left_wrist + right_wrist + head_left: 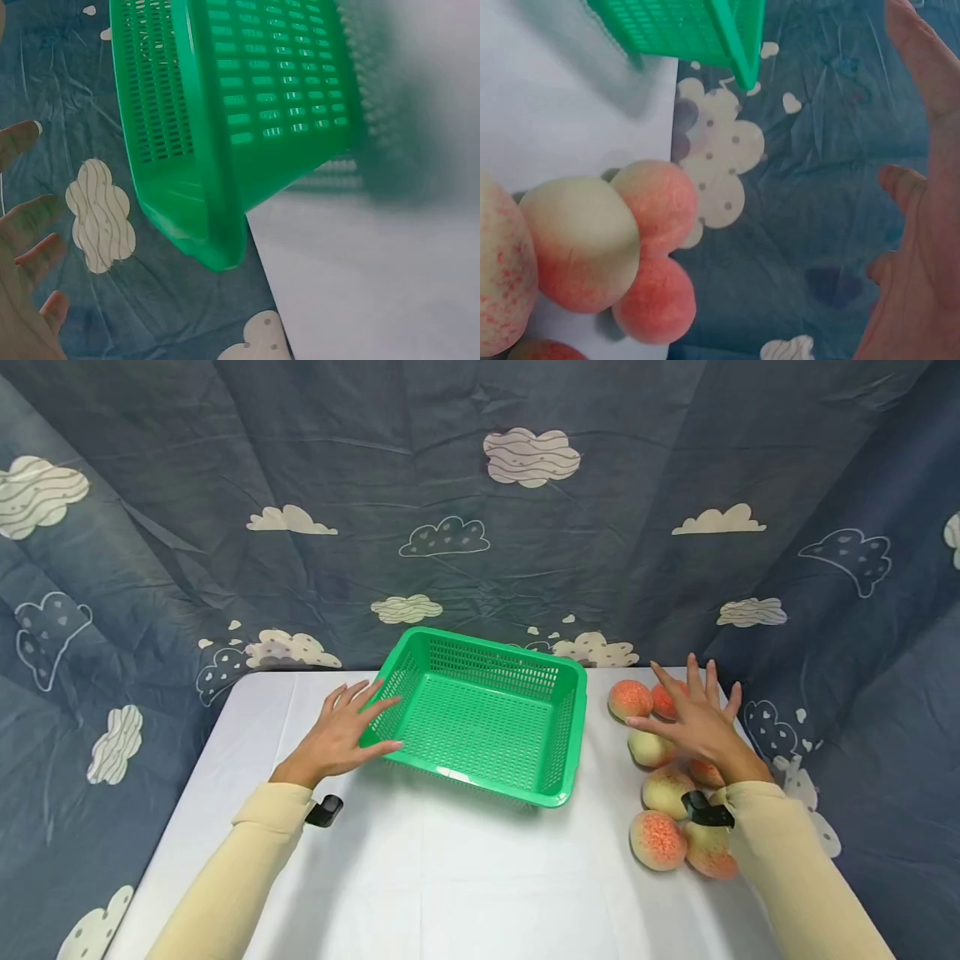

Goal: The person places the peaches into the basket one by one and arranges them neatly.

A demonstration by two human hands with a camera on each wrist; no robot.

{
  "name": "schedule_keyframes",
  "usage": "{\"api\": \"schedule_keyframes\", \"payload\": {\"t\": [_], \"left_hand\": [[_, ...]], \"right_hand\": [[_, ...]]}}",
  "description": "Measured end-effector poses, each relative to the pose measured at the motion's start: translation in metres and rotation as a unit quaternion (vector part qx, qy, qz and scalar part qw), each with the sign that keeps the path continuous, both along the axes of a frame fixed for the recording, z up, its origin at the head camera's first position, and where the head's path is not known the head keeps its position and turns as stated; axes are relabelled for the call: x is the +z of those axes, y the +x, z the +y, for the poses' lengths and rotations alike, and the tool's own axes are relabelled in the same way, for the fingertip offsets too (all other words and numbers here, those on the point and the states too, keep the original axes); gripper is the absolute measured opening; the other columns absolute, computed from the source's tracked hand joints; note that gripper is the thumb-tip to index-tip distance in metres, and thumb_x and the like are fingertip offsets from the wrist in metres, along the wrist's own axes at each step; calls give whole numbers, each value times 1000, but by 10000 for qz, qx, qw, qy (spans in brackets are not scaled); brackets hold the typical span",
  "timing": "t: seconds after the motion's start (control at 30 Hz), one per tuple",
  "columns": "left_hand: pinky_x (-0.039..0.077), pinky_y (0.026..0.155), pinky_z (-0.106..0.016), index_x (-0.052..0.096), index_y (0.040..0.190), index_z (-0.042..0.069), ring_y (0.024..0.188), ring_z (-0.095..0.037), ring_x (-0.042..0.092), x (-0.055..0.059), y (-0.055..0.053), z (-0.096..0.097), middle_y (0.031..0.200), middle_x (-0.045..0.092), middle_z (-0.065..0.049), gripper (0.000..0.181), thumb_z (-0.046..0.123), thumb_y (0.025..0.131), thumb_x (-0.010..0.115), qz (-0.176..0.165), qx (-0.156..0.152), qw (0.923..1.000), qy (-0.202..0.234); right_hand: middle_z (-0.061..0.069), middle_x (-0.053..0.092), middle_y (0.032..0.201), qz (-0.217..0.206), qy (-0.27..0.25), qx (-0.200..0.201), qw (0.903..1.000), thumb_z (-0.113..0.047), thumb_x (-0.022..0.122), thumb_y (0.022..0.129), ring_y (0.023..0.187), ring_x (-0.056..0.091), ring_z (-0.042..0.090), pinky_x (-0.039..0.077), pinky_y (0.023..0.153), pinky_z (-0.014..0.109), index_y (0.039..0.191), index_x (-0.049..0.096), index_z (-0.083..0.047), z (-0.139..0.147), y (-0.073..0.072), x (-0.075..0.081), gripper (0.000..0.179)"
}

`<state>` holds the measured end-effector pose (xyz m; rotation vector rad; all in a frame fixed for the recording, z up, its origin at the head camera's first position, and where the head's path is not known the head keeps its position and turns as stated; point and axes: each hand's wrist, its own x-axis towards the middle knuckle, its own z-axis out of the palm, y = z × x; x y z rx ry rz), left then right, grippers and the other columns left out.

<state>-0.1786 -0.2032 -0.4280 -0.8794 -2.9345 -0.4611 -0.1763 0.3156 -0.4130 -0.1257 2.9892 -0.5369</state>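
- The green basket (452, 774) sits on the bench (480, 893), turned slightly askew to you; take it as your landmark.
- The peaches (657, 841) lie in a cluster to the right of the basket, the closest ones nearer you than its front rim.
- Your left hand (336, 735) is just beside the basket's left end, fingers spread, its grip released.
- Your right hand (701, 722) hovers right of the basket, over the peaches, fingers fanned out and holding nothing.
- Expect the basket to be light: it looks like thin, perforated plastic, fairly stiff, though its walls may flex, and light enough to slide if bumped.
- If you hold the basket, the rolled rim should serve best, at the middle of both short ends.
- Judge the peaches light to middling; their grainy, matte skin should not slip, but they could roll.
- You can't tell how soft they are, so cup one round its widest part and squeeze gently.
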Motion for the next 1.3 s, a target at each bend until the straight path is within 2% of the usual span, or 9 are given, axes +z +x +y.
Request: {"api": "schedule_keyframes", "payload": {"t": [0.2,0.3,0.4,0.53,0.7,0.83,0.97,1.13,1.3], "left_hand": [[11,112,-60,46,143,16,140,-40,23,-7,1,-3,152,31,-19,68,55,89,58,-174,158,9992,328],[12,111,-61,47,143,14,140,-41,22,-10,1,-4,152,31,-19,66,53,90,58,-409,298,9969,609],[14,109,-64,47,142,12,139,-42,23,-12,1,-7,152,31,-20,64,49,92,59,-678,500,9922,923],[17,108,-65,46,142,7,137,-43,26,-15,-2,-10,150,34,-21,61,41,93,60,-970,790,9812,1472],[24,109,-62,44,143,6,135,-42,32,-16,-8,-14,147,38,-21,59,38,95,60,-1453,1274,9587,2086],[32,109,-55,42,144,7,133,-41,37,-18,-12,-19,147,38,-21,59,40,97,57,-1931,1626,9386,2354],[34,107,-55,40,145,5,133,-42,38,-20,-17,-24,148,37,-22,61,40,98,55,-2311,1835,9247,2405],[31,107,-61,32,149,2,135,-42,34,-20,-22,-28,151,32,-22,66,42,99,52,-2984,2067,8971,2518],[35,109,-51,27,149,-4,136,-40,35,-23,-26,-29,153,27,-23,67,37,101,51,-3461,2094,8709,2791]], "right_hand": [[20,-30,152,-12,-241,-143,9996,-66,58,84,134,-36,39,-29,95,70,156,5,-18,13,6,-7,101],[20,-31,151,-82,-346,-187,9992,-65,58,85,134,-36,40,-27,95,71,156,4,-18,21,8,-11,101],[22,-29,151,-118,-418,-262,9987,-63,59,85,135,-34,43,-25,96,73,156,4,-18,29,12,-15,101],[26,-24,153,-10,-555,-403,9976,-62,61,85,136,-29,46,-22,97,74,156,3,-18,39,18,-20,102],[28,-17,154,224,-780,-541,9952,-57,62,87,138,-24,48,-17,99,75,156,4,-16,52,28,-26,99],[27,-16,155,209,-996,-677,9925,-55,62,88,139,-21,48,-15,99,76,156,3,-17,61,34,-31,97],[29,-14,154,80,-1237,-810,9890,-53,60,90,139,-20,50,-13,99,77,156,3,-15,69,40,-37,96],[24,-11,157,74,-1754,-1007,9793,-49,60,92,140,-17,48,-8,98,79,156,7,-17,78,52,-48,89],[22,-7,158,28,-2304,-1274,9647,-43,60,94,139,-9,53,0,96,81,156,9,-17,85,65,-60,85]]}}
